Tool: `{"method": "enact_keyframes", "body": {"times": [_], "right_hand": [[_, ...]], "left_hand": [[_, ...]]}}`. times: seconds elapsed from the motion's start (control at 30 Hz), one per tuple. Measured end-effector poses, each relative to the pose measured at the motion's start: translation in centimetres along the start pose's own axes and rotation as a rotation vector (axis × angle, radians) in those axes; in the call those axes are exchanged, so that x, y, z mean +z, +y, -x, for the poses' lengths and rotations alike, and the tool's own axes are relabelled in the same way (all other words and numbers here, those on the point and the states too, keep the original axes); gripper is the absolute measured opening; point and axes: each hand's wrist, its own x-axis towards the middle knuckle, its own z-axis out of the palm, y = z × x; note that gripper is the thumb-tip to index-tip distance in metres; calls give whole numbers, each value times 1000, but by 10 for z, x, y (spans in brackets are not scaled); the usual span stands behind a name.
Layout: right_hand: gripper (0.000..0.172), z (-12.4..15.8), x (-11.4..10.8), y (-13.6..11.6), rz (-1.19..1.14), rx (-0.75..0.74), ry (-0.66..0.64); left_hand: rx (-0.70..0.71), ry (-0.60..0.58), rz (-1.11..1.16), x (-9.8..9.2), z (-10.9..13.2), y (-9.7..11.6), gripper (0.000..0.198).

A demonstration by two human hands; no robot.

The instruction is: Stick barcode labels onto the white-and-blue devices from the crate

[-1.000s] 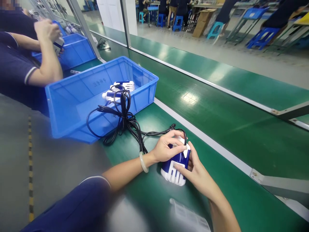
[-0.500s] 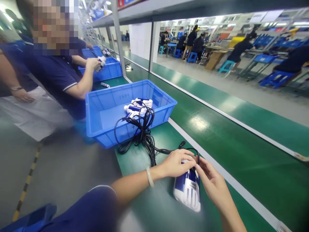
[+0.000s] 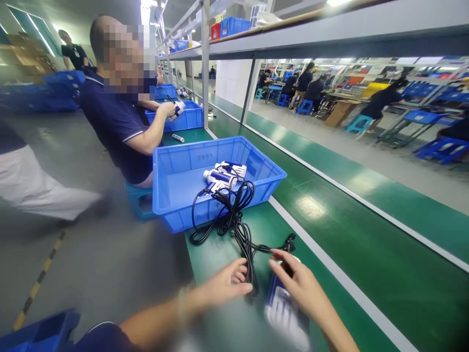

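Observation:
A blue-and-white device with a slotted end (image 3: 284, 313) lies on the green bench, blurred, beneath my right hand (image 3: 298, 278). That hand is open over the device's upper end, thumb and fingers apart; whether they touch it is unclear. My left hand (image 3: 232, 283) is beside the coiled black cable (image 3: 249, 266), thumb and fingers parted at its edge. The cable runs up over the front wall of a blue bin (image 3: 220, 146), where several similar devices (image 3: 223, 177) lie. A black plug (image 3: 290, 242) rests just beyond my right hand.
A co-worker (image 3: 117, 117) sits at the left, holding a white-and-blue device (image 3: 178, 110) over another blue bin (image 3: 190, 117). A small tube (image 3: 178, 138) lies between the bins. A metal post (image 3: 205, 68) and shelf stand above the bench. Another person's legs (image 3: 44, 186) show at far left.
My left hand has come off the device and moved left to the cable. My right hand has shifted over the device. The camera view has swung, so the bin appears lower and further right.

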Motion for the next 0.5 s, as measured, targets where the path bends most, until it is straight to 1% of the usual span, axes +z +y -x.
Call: {"method": "enact_keyframes", "body": {"times": [0.03,0.1,0.17,0.2,0.23,0.27,0.3,0.33,0.37,0.4,0.43,0.5], "right_hand": [[60,-2,7,-6,63,-19,-17],[65,-5,19,-17,133,-48,-35],[68,-6,27,-24,190,-66,-48],[67,-5,29,-26,213,-74,-57],[66,-5,29,-27,224,-76,-65],[64,-4,26,-27,216,-61,-68],[63,-3,22,-25,180,-36,-66],[61,-1,14,-23,108,-8,-59],[58,0,4,-20,6,24,-38],[55,3,-8,-15,-112,61,2],[55,6,-22,-11,-234,109,73],[60,15,-56,-2,-456,236,290]], "left_hand": [[10,-38,157,6,-1,-2,86],[46,-85,405,16,-2,1,84],[102,-128,543,21,-2,9,79],[131,-171,559,22,-2,14,78],[169,-223,523,21,0,18,78],[212,-266,432,19,2,23,78],[255,-287,294,15,5,27,78],[293,-281,127,11,9,30,77],[324,-247,-44,6,14,33,76],[347,-188,-194,0,18,34,73],[363,-119,-311,-7,23,35,68],[371,9,-448,-21,30,33,54]]}}
